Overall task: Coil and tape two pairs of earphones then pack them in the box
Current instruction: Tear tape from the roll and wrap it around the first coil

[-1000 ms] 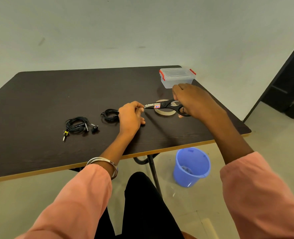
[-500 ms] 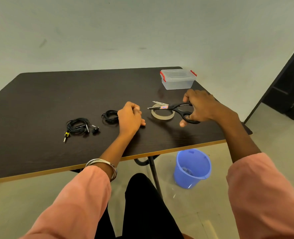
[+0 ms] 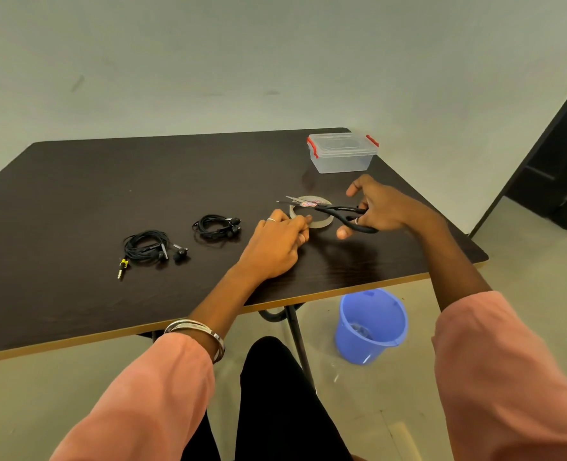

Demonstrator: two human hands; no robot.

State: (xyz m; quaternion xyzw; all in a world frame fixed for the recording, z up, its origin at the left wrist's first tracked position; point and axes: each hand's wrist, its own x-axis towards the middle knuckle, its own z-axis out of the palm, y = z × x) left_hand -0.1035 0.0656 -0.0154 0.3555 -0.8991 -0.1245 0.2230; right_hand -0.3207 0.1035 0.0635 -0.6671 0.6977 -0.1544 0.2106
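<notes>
Left hand (image 3: 275, 244) pinches the tape end beside the tape roll (image 3: 312, 214). Right hand (image 3: 380, 211) grips scissors (image 3: 328, 209), blades apart just above those fingers, so there's a nick risk. Slack tape may fold onto itself. Both earphones (image 3: 217, 226) (image 3: 149, 247) lie coiled on the tabletop (image 3: 75, 194), untaped. Box (image 3: 342, 154) still lidded, far right.

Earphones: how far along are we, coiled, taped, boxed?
Both earphones lie coiled on the table; tape on them can't be seen. Right hand holds open scissors over the tape roll, which the left hand touches. The box is closed; packing remains.
</notes>
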